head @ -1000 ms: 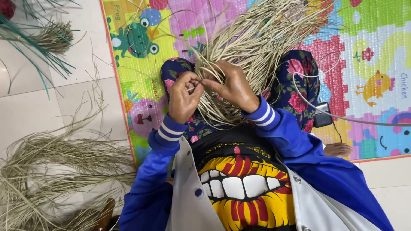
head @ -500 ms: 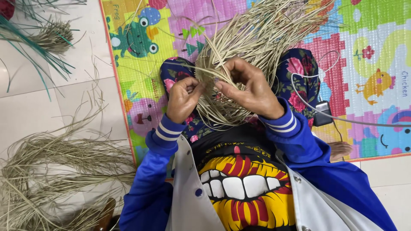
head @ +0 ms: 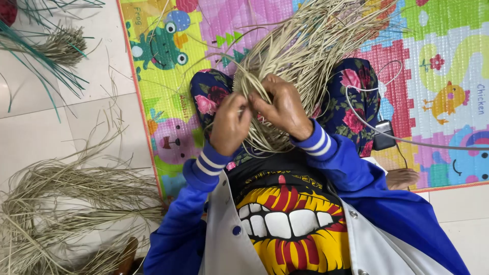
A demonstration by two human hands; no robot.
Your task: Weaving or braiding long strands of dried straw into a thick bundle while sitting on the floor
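Head view: fingertips of both hands met, pinching pale straw strands. Left hand (head: 229, 125) and right hand (head: 282, 107) were clenched on the straw bundle (head: 305, 51), which lay in the lap over floral trousers (head: 351, 102) and fanned up across the colourful play mat (head: 438, 61). Mat edge ran close on the left; beyond it, tiled floor (head: 35, 137) with loose straw (head: 66, 193). A white cable (head: 407, 140) crossed on the right.

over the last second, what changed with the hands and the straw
The right hand drew in beside the left hand, fingers now meeting on the straw bundle. Both kept their grip on the strands. The loose straw pile on the floor stayed put.
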